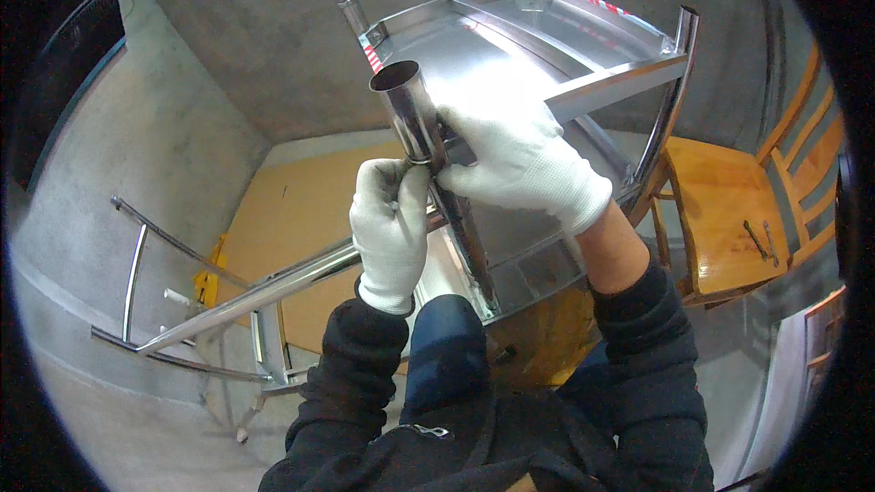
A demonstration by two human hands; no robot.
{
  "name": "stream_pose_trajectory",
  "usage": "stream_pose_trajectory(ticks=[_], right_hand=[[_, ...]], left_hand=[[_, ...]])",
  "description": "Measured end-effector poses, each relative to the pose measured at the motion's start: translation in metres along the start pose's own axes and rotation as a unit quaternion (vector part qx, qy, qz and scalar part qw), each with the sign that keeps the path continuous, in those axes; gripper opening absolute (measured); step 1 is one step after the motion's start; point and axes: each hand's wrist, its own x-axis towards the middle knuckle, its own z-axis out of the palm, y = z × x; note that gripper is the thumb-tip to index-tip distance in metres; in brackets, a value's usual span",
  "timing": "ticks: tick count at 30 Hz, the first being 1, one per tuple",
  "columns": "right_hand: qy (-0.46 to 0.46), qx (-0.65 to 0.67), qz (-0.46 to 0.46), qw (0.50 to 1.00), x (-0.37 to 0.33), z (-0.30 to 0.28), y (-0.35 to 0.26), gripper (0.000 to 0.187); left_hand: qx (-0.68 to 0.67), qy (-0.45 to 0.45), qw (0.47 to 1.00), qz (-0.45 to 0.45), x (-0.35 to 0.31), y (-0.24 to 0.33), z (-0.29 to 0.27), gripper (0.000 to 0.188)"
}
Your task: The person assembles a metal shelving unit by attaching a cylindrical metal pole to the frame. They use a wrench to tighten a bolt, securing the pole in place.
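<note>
In front of me a shiny round steel tube [415, 118] stands upright, its open upper end toward me. It is a leg at the near corner of a stainless steel table frame [565, 18] with a broad metal panel. My right hand [524, 159], in a white knit glove, closes on the tube from the right, thumb low and fingers partly behind it. My left hand [392, 232], gloved too, pinches at the tube's left side, by a thin band or seam. Whatever small thing sits between its fingertips is hidden.
A long steel rail frame [255, 301] extends left from the leg. Brown cardboard [319, 191] lies on the floor behind it. To the right, a wooden chair [720, 210] holds two wrenches [761, 241]. More upright legs [684, 32] rise at the frame's far corners.
</note>
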Motion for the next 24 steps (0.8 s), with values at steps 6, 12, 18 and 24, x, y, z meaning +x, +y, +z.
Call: stream_pose_trajectory(ticks=[6,12,18,24], right_hand=[[-0.014,-0.006,0.009,1.0,-0.002,-0.003,0.001,0.037],[0.025,0.007,-0.041,0.999,-0.004,0.001,0.004,0.039],[0.051,0.009,-0.042,0.998,-0.003,0.006,0.003,0.029],[0.074,-0.006,-0.056,0.996,-0.005,0.011,0.008,0.029]], left_hand=[[-0.211,-0.073,0.947,-0.233,-0.005,0.01,-0.01,0.034],[-0.196,-0.228,0.906,-0.297,-0.023,0.01,-0.044,0.041],[-0.057,-0.294,0.94,-0.162,-0.013,0.019,-0.065,0.041],[-0.118,-0.158,0.967,-0.163,0.001,0.024,-0.07,0.026]])
